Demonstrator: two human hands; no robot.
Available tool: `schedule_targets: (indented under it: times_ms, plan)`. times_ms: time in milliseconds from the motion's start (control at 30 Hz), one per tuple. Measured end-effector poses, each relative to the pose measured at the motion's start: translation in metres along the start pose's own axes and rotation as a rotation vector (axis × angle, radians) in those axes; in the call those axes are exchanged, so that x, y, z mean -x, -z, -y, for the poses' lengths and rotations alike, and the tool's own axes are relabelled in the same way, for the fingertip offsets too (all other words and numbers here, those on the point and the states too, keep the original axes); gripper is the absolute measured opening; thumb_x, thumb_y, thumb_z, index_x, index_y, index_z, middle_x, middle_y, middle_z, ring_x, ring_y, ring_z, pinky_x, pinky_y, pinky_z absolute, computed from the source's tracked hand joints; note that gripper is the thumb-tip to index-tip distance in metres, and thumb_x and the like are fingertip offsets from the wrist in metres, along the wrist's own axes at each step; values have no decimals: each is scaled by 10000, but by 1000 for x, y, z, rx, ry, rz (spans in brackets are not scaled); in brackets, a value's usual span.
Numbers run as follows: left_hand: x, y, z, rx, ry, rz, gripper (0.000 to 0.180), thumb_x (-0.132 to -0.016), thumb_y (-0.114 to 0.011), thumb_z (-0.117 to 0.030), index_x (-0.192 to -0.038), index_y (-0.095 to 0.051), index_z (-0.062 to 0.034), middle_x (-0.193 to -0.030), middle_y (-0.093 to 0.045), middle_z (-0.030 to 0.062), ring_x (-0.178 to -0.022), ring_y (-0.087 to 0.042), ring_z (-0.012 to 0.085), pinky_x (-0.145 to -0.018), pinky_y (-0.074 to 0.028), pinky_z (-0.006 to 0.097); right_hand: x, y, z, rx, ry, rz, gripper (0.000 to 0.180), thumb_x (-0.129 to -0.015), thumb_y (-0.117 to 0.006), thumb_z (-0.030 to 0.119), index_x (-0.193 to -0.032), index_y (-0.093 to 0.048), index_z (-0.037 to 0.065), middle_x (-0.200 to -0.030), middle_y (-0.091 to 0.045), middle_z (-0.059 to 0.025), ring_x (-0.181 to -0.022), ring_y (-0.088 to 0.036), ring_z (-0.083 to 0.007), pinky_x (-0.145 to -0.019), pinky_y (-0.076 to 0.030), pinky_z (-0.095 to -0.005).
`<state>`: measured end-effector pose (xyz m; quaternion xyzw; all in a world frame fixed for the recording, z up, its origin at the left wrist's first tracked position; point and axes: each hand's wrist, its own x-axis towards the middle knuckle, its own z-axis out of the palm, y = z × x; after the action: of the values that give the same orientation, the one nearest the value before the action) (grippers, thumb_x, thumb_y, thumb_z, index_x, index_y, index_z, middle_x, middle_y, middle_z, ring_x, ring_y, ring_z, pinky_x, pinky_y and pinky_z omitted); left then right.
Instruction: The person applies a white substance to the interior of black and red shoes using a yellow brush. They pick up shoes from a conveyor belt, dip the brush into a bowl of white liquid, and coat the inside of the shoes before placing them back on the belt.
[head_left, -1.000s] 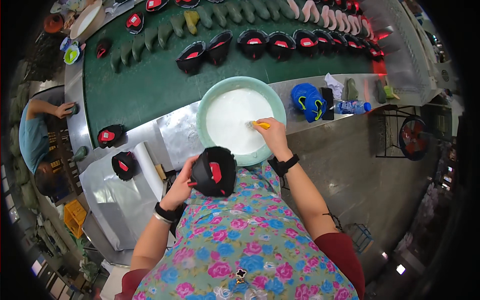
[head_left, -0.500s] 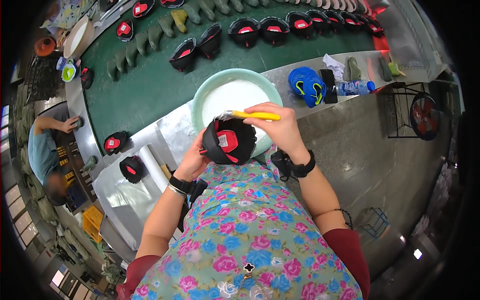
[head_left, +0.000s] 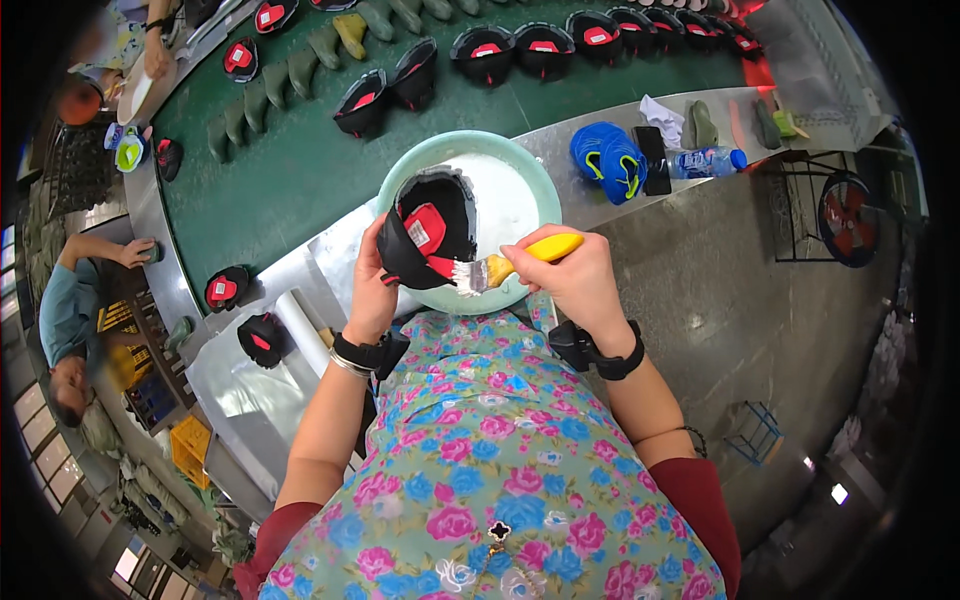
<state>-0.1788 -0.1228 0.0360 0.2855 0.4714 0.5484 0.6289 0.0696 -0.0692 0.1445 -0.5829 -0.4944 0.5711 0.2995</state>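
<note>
On the far side, the green tabletop (head_left: 290, 200) was seen with a row of black shoe uppers (head_left: 485, 57). At its near edge, a pale green basin (head_left: 543, 185) with white liquid (head_left: 512, 200) was placed. Over the left part of this basin, one black upper (head_left: 432, 232) was held by the left grip (head_left: 372, 290), whose fingers were curled around its left side; it had been carried slightly farther away than half a second before. The yellow-handled brush (head_left: 498, 270) was pinched in the right grip (head_left: 585, 285). From the far rim of the upper, it had been brought to the near right rim, where the whitened bristles (head_left: 466, 279) were laid. A greyish-white band was visible along the rim, so the coating was judged to be partly done.
</note>
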Motion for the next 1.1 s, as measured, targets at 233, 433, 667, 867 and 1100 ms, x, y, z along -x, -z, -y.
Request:
schedule_targets:
  times_ms: [233, 433, 667, 867, 1100]
  plan:
    - [3, 3, -16, 361, 286, -114, 370, -979, -493, -101, -1346, -500, -56, -1071, -666, 101, -837, -657, 201, -644, -562, 342, -42, 20, -26, 270, 149, -96, 207, -818, -796, 190, -831, -733, -6, -645, -676, -71, -587, -634, -107, -570, -497, -259]
    - [2, 23, -16, 546, 688, -48, 299, -964, -543, -251, -1133, -610, -13, -791, -656, 99, -485, -531, 140, -388, -409, 244, -36, 5, 37, 176, 370, 169, 117, -836, -764, 64, -933, -739, 3, -908, -733, -66, -805, -668, -113, -717, -514, -256]
    - [2, -5, -30, 578, 860, -18, 304, -951, -576, -259, -1158, -597, -38, -781, -645, 72, -510, -540, 127, -401, -405, 232, -65, -44, 47, 64, 566, 279, 150, -794, -804, 131, -868, -742, 16, -808, -718, -74, -718, -665, -146, -657, -511, -284]
    - [-12, 83, -2, 732, 643, 57, 269, -937, -560, -128, -1188, -603, -43, -1019, -645, 80, -822, -583, 192, -759, -472, 356, -56, -12, 3, 224, 49, 153, 162, -834, -774, 145, -810, -725, -8, -649, -673, -29, -587, -607, -70, -544, -467, -241]
    - [-132, 205, 12, 334, -11, -419, 513, -934, -347, 71, -1378, -352, -186, -1313, -499, 138, -1131, -576, 316, -942, -523, 515, -57, -9, 3, 24, -116, -45, 123, -873, -744, 77, -844, -694, -32, -687, -668, -46, -587, -594, -79, -543, -452, -223]
